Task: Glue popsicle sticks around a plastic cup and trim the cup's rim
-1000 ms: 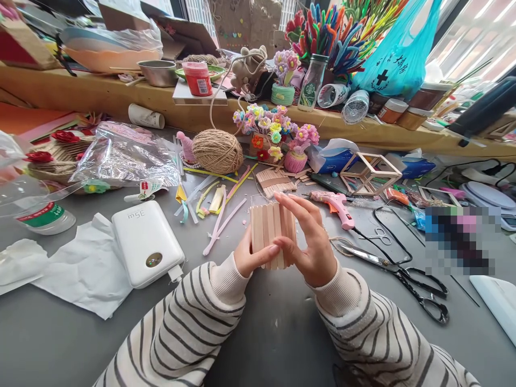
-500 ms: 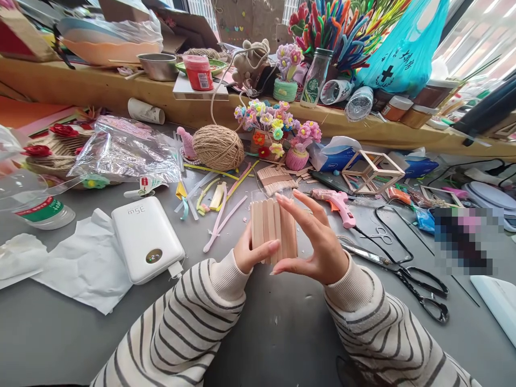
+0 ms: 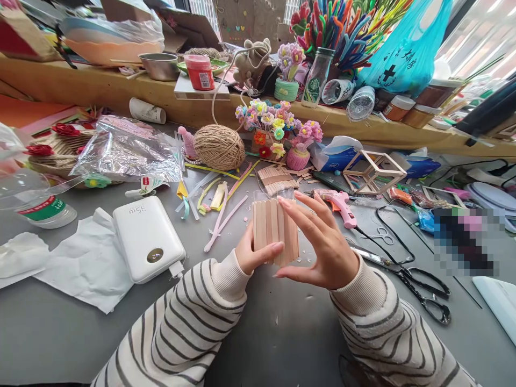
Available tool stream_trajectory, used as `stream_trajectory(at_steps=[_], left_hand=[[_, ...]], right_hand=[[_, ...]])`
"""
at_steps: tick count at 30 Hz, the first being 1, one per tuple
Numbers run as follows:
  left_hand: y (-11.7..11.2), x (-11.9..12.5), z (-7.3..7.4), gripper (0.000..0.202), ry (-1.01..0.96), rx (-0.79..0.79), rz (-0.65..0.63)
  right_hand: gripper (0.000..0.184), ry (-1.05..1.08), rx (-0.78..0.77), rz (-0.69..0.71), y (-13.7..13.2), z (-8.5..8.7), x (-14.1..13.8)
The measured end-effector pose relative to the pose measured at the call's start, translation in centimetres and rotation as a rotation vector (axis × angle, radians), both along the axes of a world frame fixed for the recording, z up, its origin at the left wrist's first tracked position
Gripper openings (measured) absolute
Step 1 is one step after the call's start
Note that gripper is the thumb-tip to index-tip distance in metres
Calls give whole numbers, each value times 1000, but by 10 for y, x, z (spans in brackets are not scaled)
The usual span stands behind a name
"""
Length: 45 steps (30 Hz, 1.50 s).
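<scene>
The stick wall (image 3: pixel 274 228) is partly done: the wooden sticks on the side facing the camera stand close side by side. Its far side is hidden. Spare sticks (image 3: pixel 276 180) and a pink glue gun (image 3: pixel 341 207) lie behind it. It is in the middle of the tabletop (image 3: pixel 282 333), toward the near edge. The left hand (image 3: pixel 249 256) grips its lower left corner, thumb in front. The right hand (image 3: pixel 324 250) is open beside it, fingers stretched, holding nothing.

**Where things lie on our table**

At frame centre the stick panel (image 3: pixel 275 232) stands upright. Our left hand (image 3: pixel 252 255) is at its lower left edge and our right hand (image 3: pixel 322 247) is just to its right. On the table (image 3: pixel 282 333), the power bank (image 3: pixel 148 237) lies to the left. The twine ball (image 3: pixel 219 147) sits behind the panel. The glue gun (image 3: pixel 339 205) lies behind our right hand, and the scissors (image 3: pixel 407 279) are at lower right.
</scene>
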<state>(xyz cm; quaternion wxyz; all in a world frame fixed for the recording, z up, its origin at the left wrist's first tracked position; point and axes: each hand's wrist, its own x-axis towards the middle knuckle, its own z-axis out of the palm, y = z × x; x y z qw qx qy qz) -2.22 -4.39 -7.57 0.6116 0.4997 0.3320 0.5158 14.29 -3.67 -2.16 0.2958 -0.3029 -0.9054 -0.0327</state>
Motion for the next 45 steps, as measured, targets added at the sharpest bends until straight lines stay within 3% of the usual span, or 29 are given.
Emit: stream_trajectory(at_steps=[5, 13, 26, 37, 45], left_hand=[[0, -1, 2, 69, 10, -13, -27], [1, -7, -6, 74, 53, -67, -56], [0, -5, 2, 73, 11, -21, -110], [-2, -4, 3, 75, 35, -55, -62], [-2, -3, 3, 77, 18, -79, -56]], right_hand=[[88, 70, -25, 42, 1, 1, 0], [96, 220, -71, 93, 5, -3, -3], [96, 148, -140, 90, 3, -8, -4], [95, 146, -133, 69, 2, -7, -2], [109, 224, -134, 88, 4, -11, -3]])
